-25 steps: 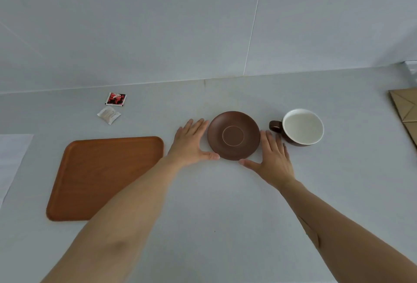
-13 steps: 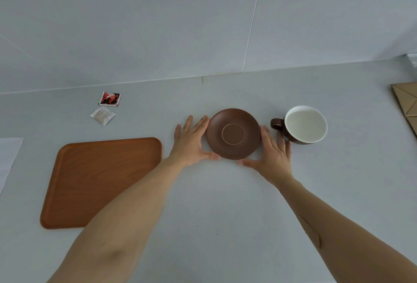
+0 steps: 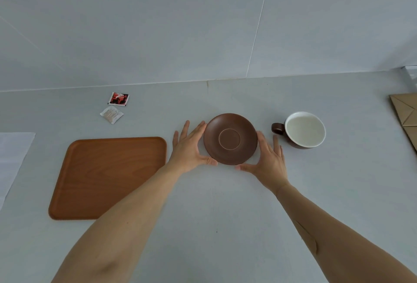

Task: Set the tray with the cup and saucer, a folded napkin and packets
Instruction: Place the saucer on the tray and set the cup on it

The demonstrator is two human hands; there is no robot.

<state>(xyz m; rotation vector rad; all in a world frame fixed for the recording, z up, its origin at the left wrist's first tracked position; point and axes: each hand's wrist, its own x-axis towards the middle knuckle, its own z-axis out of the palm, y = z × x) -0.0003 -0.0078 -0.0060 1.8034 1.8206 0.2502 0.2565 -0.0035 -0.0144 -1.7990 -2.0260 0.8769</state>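
A brown saucer (image 3: pixel 230 138) lies on the grey counter between my two hands. My left hand (image 3: pixel 190 147) cups its left rim and my right hand (image 3: pixel 267 158) cups its right rim, thumbs at the near edge. Whether it rests on the counter or is slightly raised I cannot tell. A brown cup (image 3: pixel 303 129) with a white inside stands to its right, handle pointing left. The wooden tray (image 3: pixel 106 176) lies bare at the left. A red packet (image 3: pixel 118 98) and a white packet (image 3: pixel 111 114) lie behind the tray. White paper, perhaps the napkin (image 3: pixel 12 158), shows at the left edge.
A brown paper item (image 3: pixel 406 115) lies at the right edge of the counter. The grey wall rises just behind the counter.
Both hands have closed in around the saucer's rim. The view has shifted slightly; the other objects have stayed in place.
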